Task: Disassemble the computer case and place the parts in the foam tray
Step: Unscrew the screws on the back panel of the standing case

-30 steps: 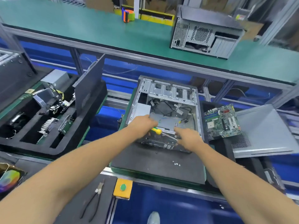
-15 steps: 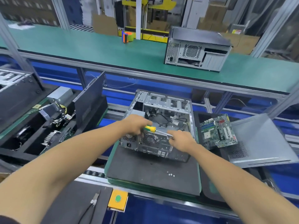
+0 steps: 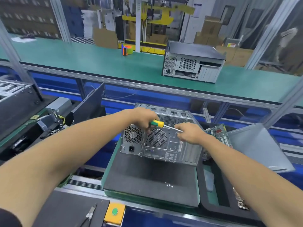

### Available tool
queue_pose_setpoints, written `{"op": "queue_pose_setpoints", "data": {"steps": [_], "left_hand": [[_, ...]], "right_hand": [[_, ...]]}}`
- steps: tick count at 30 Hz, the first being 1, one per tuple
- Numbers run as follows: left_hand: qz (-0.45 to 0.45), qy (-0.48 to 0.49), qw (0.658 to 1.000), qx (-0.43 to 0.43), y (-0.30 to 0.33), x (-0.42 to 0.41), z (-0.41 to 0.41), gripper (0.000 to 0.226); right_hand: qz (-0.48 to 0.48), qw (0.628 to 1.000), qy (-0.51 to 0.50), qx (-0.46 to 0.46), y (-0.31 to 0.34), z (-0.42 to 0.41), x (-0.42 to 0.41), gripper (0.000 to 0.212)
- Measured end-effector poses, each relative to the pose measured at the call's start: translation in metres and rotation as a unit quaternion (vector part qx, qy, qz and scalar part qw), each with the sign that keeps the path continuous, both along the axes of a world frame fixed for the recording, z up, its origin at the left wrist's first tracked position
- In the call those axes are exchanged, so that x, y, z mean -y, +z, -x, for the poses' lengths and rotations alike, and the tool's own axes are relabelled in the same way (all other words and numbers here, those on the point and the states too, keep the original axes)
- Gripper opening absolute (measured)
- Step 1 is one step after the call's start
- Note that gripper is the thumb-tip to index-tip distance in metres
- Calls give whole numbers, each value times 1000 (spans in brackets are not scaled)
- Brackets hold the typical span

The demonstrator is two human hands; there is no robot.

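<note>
Bare-metal computer case (image 3: 161, 140) with honeycomb vents stood on dark foam pad (image 3: 150, 181), left hand (image 3: 144, 119) gripped green-yellow screwdriver (image 3: 161, 125), right hand (image 3: 190, 132) curled on case's rear panel, pinching screwdriver's shaft

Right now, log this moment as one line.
left hand: grips screwdriver | right hand: on case rear edge, at screwdriver tip | case: on black pad | motherboard: right of case

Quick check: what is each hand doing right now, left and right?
Left hand: grips the green-and-yellow-handled screwdriver.
Right hand: fingers curled at the screwdriver's metal shaft, over the silver metal computer case; whether it pinches the shaft cannot be told.
</note>
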State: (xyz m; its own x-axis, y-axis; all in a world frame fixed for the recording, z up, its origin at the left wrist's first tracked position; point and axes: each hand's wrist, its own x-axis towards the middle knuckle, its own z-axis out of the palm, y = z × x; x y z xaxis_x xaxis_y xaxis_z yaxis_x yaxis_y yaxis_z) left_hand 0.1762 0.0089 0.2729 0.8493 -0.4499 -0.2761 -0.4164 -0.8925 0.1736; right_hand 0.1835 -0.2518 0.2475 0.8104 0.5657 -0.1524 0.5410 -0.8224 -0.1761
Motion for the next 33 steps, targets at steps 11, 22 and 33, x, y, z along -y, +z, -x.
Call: {"op": "queue_pose_setpoints", "data": {"steps": [11, 22, 33], "left_hand": [[46, 5, 997, -60, 61, 1, -31, 29], [38, 9, 991, -131, 118, 9, -85, 28], [63, 71, 987, -130, 122, -1, -124, 23]], "right_hand": [[-67, 995, -33, -71, 53, -31, -2, 15], [-108, 980, -50, -162, 104, -83, 4, 28], [-111, 978, -46, -172, 114, -129, -5, 36]]}}
